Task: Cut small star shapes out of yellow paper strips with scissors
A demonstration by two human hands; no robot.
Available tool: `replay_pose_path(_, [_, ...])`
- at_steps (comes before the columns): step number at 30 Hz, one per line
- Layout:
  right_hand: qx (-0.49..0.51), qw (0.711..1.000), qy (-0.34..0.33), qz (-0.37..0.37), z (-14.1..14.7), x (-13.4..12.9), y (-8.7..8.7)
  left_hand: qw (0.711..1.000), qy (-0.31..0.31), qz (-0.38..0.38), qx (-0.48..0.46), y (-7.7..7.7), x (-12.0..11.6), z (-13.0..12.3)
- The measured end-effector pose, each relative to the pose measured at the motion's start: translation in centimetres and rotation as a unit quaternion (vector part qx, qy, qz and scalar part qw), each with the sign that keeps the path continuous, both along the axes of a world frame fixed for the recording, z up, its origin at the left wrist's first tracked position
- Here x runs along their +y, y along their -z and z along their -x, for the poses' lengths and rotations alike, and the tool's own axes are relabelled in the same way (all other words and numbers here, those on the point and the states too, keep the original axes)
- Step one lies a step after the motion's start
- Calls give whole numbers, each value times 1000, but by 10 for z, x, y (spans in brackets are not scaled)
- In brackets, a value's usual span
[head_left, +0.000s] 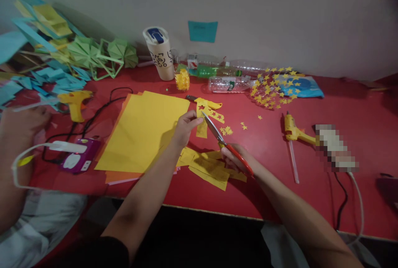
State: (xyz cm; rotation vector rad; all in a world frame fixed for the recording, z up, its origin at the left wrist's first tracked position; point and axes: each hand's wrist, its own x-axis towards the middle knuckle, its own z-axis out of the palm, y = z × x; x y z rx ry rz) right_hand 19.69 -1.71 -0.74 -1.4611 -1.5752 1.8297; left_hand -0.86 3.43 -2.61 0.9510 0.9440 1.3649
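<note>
Scissors (229, 147) at centre stage in the head view, and it's the right hand (231, 161) that has them, fingers closed around the red handles, blades angled far and left, presumably so the tip can be steered finely. Over to the left hand (185, 127): thumb and fingertips in a tight pinch on a narrow yellow strip (202, 131), close beside that tip, which looks like a way of steadying thin paper. Just beyond come a strip with star-shaped holes (220, 116) and a yellow cutter (213, 104); to the right, a little heap of stars (226, 130), likely grouped so tiny pieces don't stray. Big yellow sheets (141, 129) lie stacked on the left, out of the blades' way, it seems, while loose cut pieces (209, 168) spread along the near side. Out right, a glue gun (290, 129) lies on the red table (270, 193), nozzle pointing far, perhaps to spare the arm, and at the left edge another person's hand (27, 118) is near a second glue gun (73, 102)
</note>
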Motion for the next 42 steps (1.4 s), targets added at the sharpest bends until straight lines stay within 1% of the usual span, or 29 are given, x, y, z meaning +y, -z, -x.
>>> replay_pose_path(5, [-18, 1000, 9, 6, 0, 0, -1, 1000, 2, 2, 0, -1, 0, 0])
replay_pose_path(15, [-17, 1000, 20, 4, 2, -1, -4, 1000, 7, -4, -3, -1, 0, 0])
replay_pose_path(20, [-21, 1000, 14, -6, 1, 0, -7, 1000, 6, 0, 0, -1, 0, 1])
replay_pose_path(25, [-41, 999, 13, 3, 1, 1, -7, 1000, 1, 12, 8, 1, 0, 3])
replay_pose_path(31, [-39, 999, 3, -7, -1, 2, -6, 1000, 16, 15, -9, -2, 0, 4])
replay_pose_path(38, [-11, 1000, 17, -6, -3, 2, -1, 998, 28, 39, -37, -8, 2, 6])
replay_pose_path(40, [-4, 1000, 26, 1, -4, 2, 2, 996, 45, 53, -58, -10, 1, 6])
replay_pose_path(42, [-1, 999, 35, 3, -5, 3, 4, 992, 77, 72, -70, -13, 0, 6])
